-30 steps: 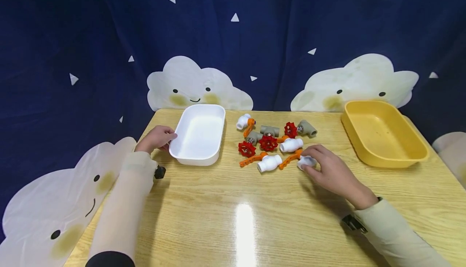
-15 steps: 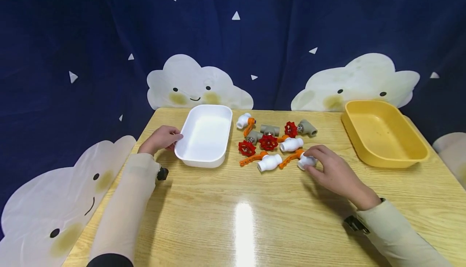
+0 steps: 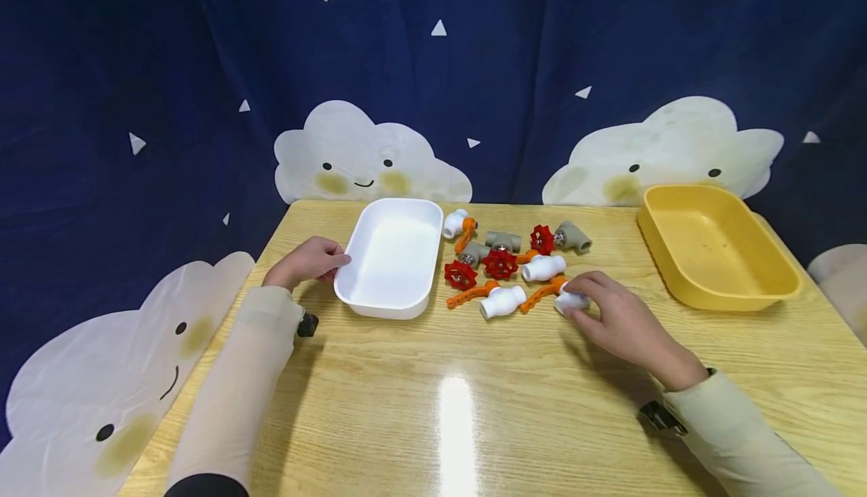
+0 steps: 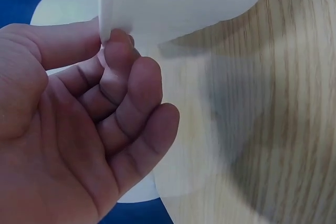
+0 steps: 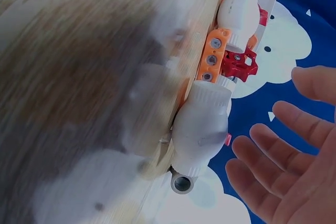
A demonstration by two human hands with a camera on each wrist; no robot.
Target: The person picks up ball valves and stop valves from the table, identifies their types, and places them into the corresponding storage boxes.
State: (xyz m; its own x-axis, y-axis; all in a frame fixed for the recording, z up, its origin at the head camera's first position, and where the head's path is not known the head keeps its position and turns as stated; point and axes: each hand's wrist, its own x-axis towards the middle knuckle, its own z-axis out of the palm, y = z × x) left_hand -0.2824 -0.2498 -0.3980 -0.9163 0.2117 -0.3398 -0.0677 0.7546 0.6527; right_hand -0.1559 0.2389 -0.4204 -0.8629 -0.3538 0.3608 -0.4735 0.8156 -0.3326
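Observation:
My left hand (image 3: 310,262) pinches the rim of a white plastic basin (image 3: 389,256) at its left side, thumb above and fingertips below. In the left wrist view the basin's wall (image 4: 173,3) sits between thumb and fingers (image 4: 144,85). My right hand (image 3: 619,320) hovers by a white ball valve (image 3: 571,300) with an orange handle, partly covering it. The right wrist view shows the fingers (image 5: 268,153) loosely bent and apart from that valve's body (image 5: 202,124). Beside it lies another white ball valve (image 3: 503,302).
Farther back lie more orange-handled white valves (image 3: 544,267) and grey valves with red handwheels (image 3: 500,264). A yellow basin (image 3: 718,301) stands at the right. The wooden table (image 3: 379,391) ends against a dark blue curtain (image 3: 433,68).
The left hand has moved the white basin to the right, up close to the valves. My right hand stays almost still beside the nearest right valve.

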